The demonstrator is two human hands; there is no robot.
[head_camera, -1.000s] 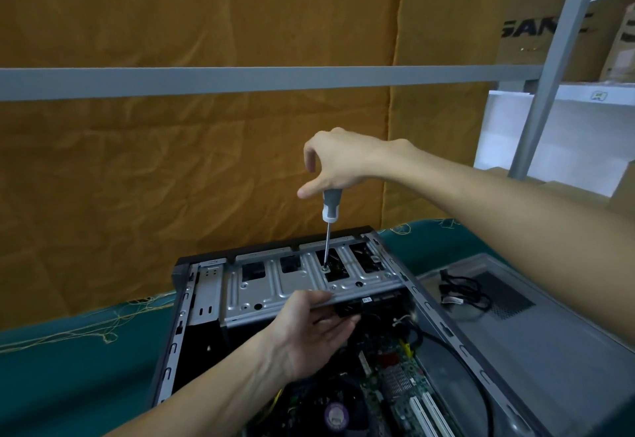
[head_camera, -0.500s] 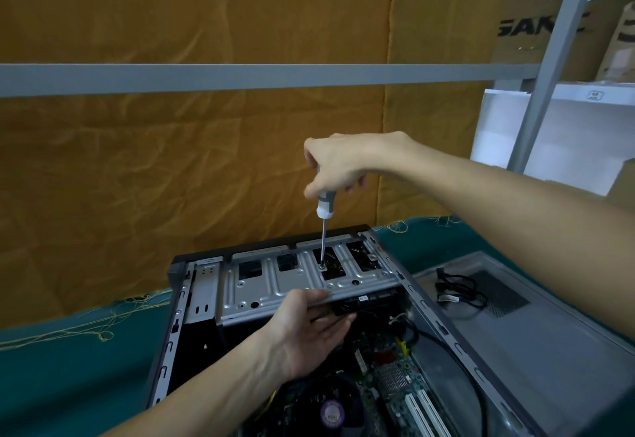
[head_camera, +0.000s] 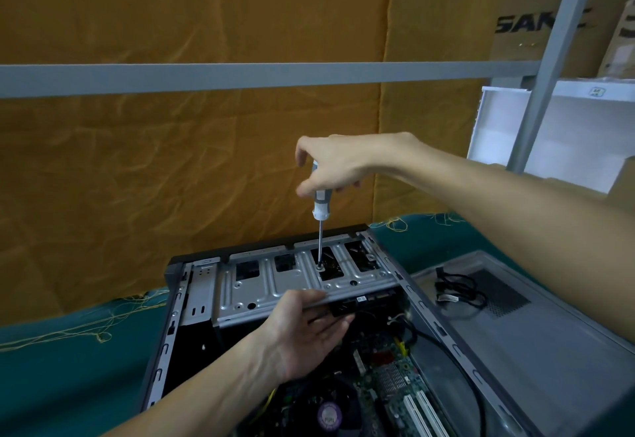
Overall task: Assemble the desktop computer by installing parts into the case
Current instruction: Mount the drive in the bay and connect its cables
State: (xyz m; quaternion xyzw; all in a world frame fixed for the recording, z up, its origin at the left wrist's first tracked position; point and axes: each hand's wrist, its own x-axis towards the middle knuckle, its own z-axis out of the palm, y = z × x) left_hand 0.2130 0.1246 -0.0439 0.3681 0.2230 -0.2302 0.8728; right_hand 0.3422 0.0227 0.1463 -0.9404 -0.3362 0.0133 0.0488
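The right hand (head_camera: 338,165) grips the screwdriver (head_camera: 320,203) upright on a screw (head_camera: 319,266) atop the drive cage (head_camera: 285,285) in the case (head_camera: 171,316); the left hand (head_camera: 309,330) pinches the cage's near edge, likely steadying it

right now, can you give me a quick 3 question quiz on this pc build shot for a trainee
1. True or false: the screwdriver, gripped by the right hand, stands roughly upright with its tip on a screw in the drive cage.
2. Where is the left hand? A) on the screwdriver handle B) at the near edge of the drive cage, thumb on top C) hanging out of view
3. Fill in: the black cable lies on the grey ___ to the right of the case.
Key: 1 true; 2 B; 3 side panel.
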